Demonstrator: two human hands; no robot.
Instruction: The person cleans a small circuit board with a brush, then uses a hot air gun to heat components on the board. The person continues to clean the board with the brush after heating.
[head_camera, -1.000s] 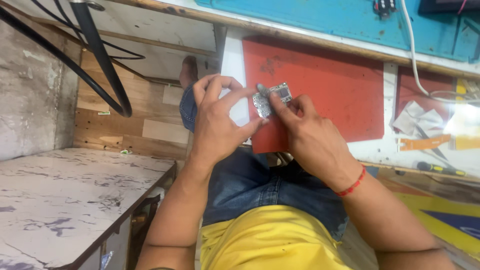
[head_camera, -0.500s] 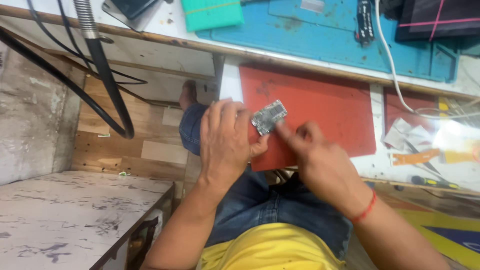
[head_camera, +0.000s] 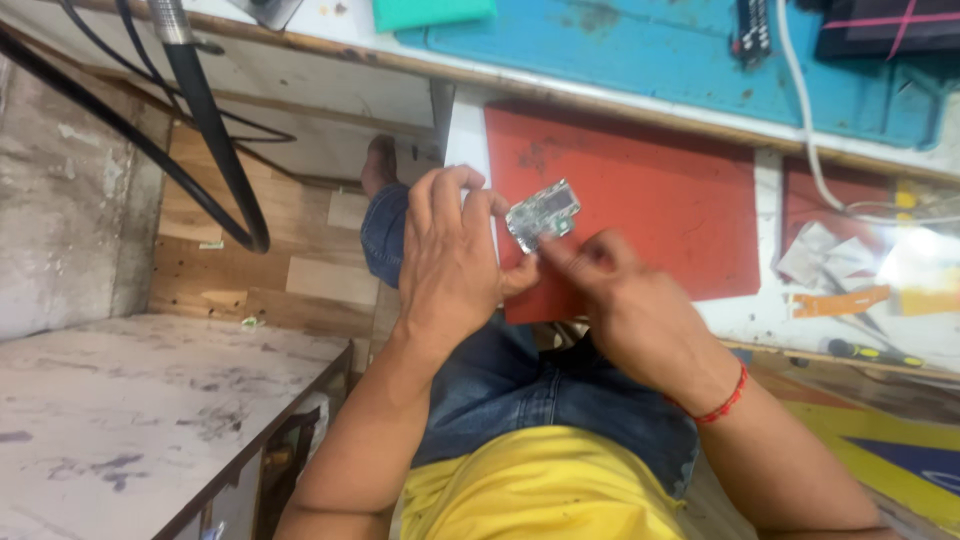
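Hanging at the far left, black cables (head_camera: 215, 150) loop down over a wooden floor (head_camera: 300, 270), and a scuffed white table (head_camera: 120, 420) fills the lower corner; none of it touches the hands.

Next comes the left hand (head_camera: 450, 265), raised above the lap with fingers curled shut around the near end of a small circuit board (head_camera: 543, 213). The board sits tilted in the air, just over the left edge of the red mat (head_camera: 650, 190), not resting on it. The pinch looks narrow, on one end only, so a slip would probably drop the board onto the jeans (head_camera: 500, 390) or past the knee to the floor, where a small part could break.

Just right of it, the right hand (head_camera: 625, 300) is closed, its fingertips (head_camera: 560, 250) pressed at the board's lower edge. Whether they pinch something tiny or only push on the board I cannot tell. Pushing against a board held at one end risks bending it or levering it out of the left fingers, and any loose piece would likely be lost in the lap.

Farther right lie paper scraps (head_camera: 825, 255), an orange strip (head_camera: 840, 300) and a screwdriver (head_camera: 870, 350) on the bench, with a white cable (head_camera: 800, 120) running down from the blue mat (head_camera: 620, 50). A sweeping elbow could knock these off.
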